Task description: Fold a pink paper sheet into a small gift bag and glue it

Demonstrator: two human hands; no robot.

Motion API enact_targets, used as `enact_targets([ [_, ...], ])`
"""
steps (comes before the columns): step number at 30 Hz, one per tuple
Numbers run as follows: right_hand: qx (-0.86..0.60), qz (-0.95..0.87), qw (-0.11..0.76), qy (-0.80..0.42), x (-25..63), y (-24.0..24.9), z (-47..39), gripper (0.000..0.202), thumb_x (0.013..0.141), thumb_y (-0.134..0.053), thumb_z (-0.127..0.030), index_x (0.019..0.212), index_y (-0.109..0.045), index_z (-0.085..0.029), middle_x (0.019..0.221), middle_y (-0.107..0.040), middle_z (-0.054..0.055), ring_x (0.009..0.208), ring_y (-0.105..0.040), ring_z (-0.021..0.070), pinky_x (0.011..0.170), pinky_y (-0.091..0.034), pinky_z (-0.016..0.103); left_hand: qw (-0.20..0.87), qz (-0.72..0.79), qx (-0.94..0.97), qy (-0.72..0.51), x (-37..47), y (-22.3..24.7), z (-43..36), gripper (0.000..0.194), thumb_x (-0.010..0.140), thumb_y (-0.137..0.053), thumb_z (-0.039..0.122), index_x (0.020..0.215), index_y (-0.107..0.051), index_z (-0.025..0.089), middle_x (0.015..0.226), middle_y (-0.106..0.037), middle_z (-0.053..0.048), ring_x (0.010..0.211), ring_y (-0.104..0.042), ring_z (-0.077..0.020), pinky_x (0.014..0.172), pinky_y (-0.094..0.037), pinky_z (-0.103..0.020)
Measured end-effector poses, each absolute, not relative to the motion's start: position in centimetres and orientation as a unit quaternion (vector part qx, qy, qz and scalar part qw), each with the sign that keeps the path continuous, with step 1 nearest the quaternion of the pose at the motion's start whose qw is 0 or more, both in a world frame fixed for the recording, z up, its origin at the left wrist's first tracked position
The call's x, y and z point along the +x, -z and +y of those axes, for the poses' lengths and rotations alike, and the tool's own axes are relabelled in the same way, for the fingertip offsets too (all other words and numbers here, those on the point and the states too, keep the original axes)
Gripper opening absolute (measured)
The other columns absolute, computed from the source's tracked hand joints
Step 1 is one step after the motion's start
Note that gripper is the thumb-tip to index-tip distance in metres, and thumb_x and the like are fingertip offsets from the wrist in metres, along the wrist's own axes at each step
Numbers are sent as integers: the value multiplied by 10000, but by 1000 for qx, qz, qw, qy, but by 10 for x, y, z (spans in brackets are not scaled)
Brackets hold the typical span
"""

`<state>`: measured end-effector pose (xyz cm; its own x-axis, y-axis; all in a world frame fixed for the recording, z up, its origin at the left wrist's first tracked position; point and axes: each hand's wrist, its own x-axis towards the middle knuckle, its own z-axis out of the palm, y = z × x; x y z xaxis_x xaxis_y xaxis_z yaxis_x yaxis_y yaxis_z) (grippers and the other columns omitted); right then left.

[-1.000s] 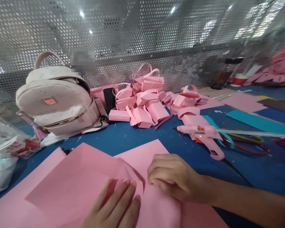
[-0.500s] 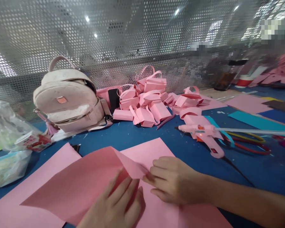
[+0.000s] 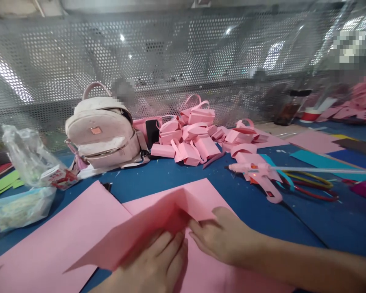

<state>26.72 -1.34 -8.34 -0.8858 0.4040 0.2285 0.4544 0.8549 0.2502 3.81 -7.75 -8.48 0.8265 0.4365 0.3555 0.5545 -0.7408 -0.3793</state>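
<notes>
A sheet of pink paper [image 3: 198, 201] stands partly raised, bent into a peak between my two hands. My left hand [image 3: 157, 258] presses on its lower middle with the fingers bent and close together; the thumb is hidden. On the right, my right hand [image 3: 224, 236] has its fingers closed at the sheet's raised edge, fingertips partly behind the paper. More pink paper lies flat beneath both hands. Another flat pink sheet [image 3: 53, 240] lies to the left on the blue table [image 3: 125, 177].
A pink glue gun [image 3: 260, 171] with a long clear stick and a cord lies at right. Behind are a pile of small pink paper bags [image 3: 190, 138] and a pale backpack [image 3: 105, 130]. Plastic bags [image 3: 27, 203] stand at left, coloured sheets [image 3: 323, 160] at right.
The raised pink sheet has bent more sharply, its peak shifting right. My left hand's fingers have curled in, and my right hand's fingertips have gone behind the edge. The view has shifted slightly.
</notes>
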Motion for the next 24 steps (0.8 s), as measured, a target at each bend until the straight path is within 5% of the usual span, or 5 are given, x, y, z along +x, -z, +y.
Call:
enact_targets([
  [6,-218,-954,55,197,255,77,-18,68,858,-614,-173,859,-681,-166,998,-715,66,611,-553,162,443,-77,354,239,-257,-930,109,43,80,-79,377,986,-360,98,1290,-572,26,1198,-707,-156,892,-651,-241,805,-478,-375],
  [14,-208,-955,21,209,253,69,-23,95,815,-626,-102,775,-664,-180,723,-672,30,497,-499,155,439,-114,363,233,-259,-933,88,40,86,-83,406,978,-416,142,1343,-534,11,1280,-661,-179,958,-622,-255,842,-458,-373],
  [20,-253,-942,24,218,270,70,-30,325,883,-536,-152,1192,-619,-96,695,-691,64,434,-455,129,479,-57,330,198,-269,-940,71,38,81,-85,446,967,-427,177,1375,-511,16,1329,-630,-188,909,-616,-251,812,-478,-373],
  [24,-271,-942,9,199,282,71,-35,316,902,-494,-151,1199,-604,-137,692,-695,32,400,-440,108,500,-53,335,183,-280,-940,73,36,76,-86,452,979,-397,195,1378,-514,20,1355,-624,-159,970,-620,-267,855,-502,-377],
])
